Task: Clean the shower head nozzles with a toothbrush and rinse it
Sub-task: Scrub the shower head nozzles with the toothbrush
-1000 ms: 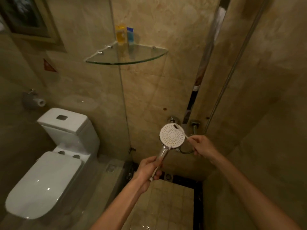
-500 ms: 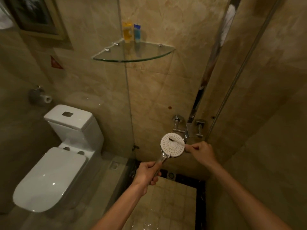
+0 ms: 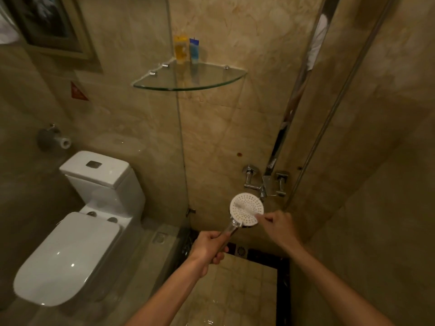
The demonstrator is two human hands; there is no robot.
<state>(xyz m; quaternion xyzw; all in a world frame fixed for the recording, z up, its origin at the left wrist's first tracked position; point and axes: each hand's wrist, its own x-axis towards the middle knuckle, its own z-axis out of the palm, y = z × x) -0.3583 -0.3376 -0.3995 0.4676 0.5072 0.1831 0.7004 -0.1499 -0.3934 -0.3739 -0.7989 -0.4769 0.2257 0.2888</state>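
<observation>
A round white shower head [image 3: 249, 203] with many small nozzles faces me, its chrome handle running down to my left hand [image 3: 208, 247], which grips it. My right hand [image 3: 279, 225] pinches a white toothbrush [image 3: 247, 211] that lies blurred across the nozzle face, bristle end towards the upper left. The brush handle is mostly hidden in my fingers.
The chrome mixer tap [image 3: 264, 182] is on the wall just behind the shower head. A glass partition edge [image 3: 182, 161] separates the white toilet [image 3: 77, 222]. A glass corner shelf [image 3: 188, 77] holds two small bottles. A floor drain [image 3: 242, 251] sits below.
The toothbrush has swept from the upper right rim across the nozzle face towards the left and lower part. The shower head and both hands sit lower in the view as my head tilted up.
</observation>
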